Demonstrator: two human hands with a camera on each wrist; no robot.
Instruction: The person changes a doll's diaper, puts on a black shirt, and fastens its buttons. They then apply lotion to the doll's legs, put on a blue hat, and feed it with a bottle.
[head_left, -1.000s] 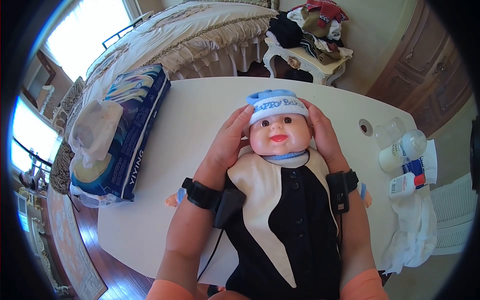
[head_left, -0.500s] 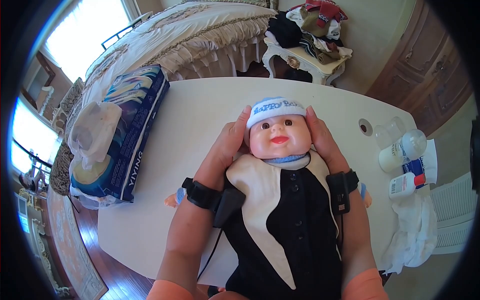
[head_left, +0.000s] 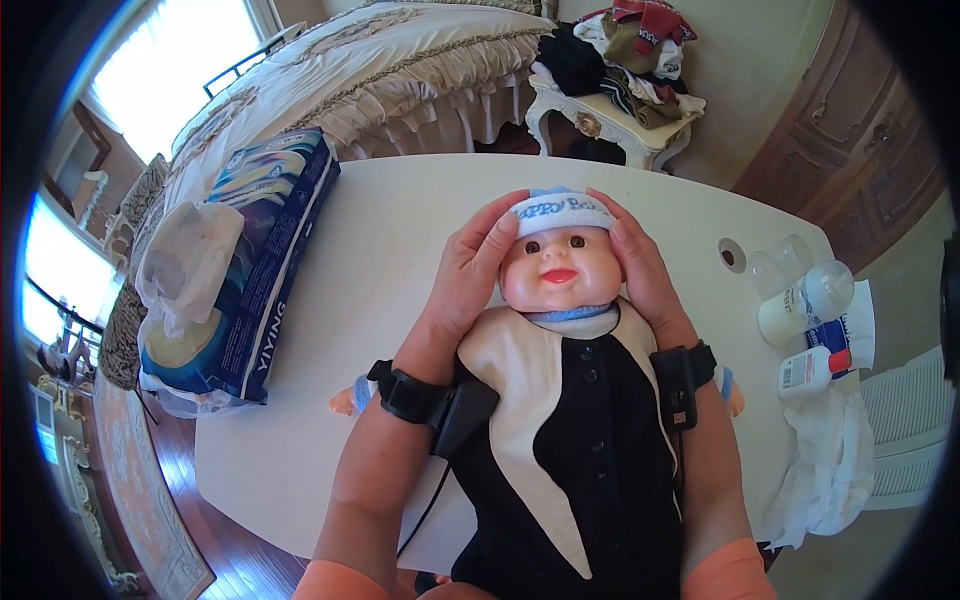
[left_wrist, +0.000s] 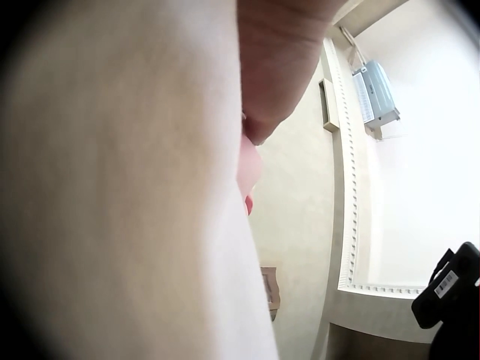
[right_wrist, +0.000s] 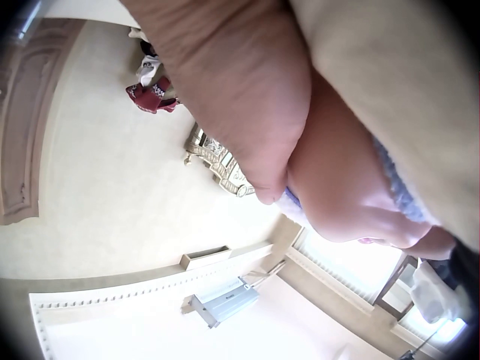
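Observation:
A baby doll (head_left: 556,265) in a black and cream buttoned outfit (head_left: 610,440) lies face up on the white table (head_left: 400,230). On its head sits a blue and white knit hat (head_left: 565,215) with lettering on the brim. My left hand (head_left: 472,262) grips the hat's left side, thumb on the brim and fingers round the upper edge. On the opposite side my right hand (head_left: 645,270) holds it likewise, its thumb at the brim beside the doll's cheek. Its palm lies along the doll's cheek (right_wrist: 337,165) in the right wrist view.
At left lies a blue diaper pack (head_left: 285,270) with a white wipes packet (head_left: 195,255) on it. A baby bottle (head_left: 790,312), a white bottle with a red cap (head_left: 808,370) and a white cloth (head_left: 825,460) line the right edge. Beyond stand a bed (head_left: 420,70) and a clothes-laden side table (head_left: 570,112).
The hat's brim sank on the doll's forehead, then rose slightly. Both hands have moved up from the sides of the head, and their fingers now reach over the hat's top edge.

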